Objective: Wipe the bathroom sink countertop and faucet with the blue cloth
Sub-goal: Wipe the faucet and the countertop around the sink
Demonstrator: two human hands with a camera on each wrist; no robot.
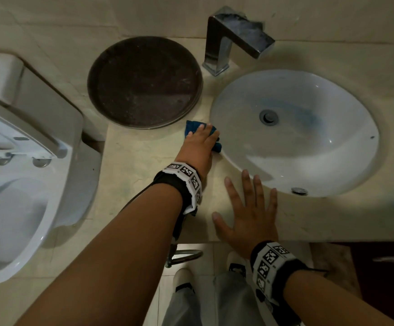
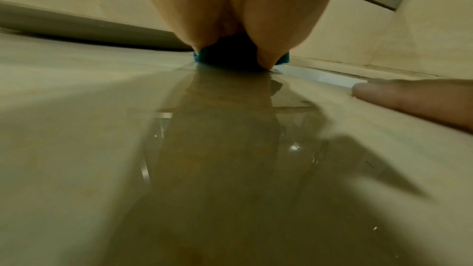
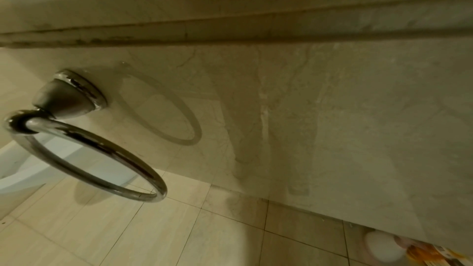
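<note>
- The left grip (image 1: 198, 147) lies with fingers stretched flat, pressing the blue cloth (image 1: 191, 127) onto the bench (image 1: 139, 165).
- It sits between the dark round tray (image 1: 144, 83), left, and the sink (image 1: 332, 97), right.
- The right grip (image 1: 250, 215) rests palm down, fingers spread, holding nothing, on the bench's near edge beside the sink.
- The faucet (image 1: 229, 41) stands at the far side.

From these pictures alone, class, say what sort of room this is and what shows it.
A bathroom: a toilet stands beside a countertop with a white sink set in it and a metal faucet behind.
</note>
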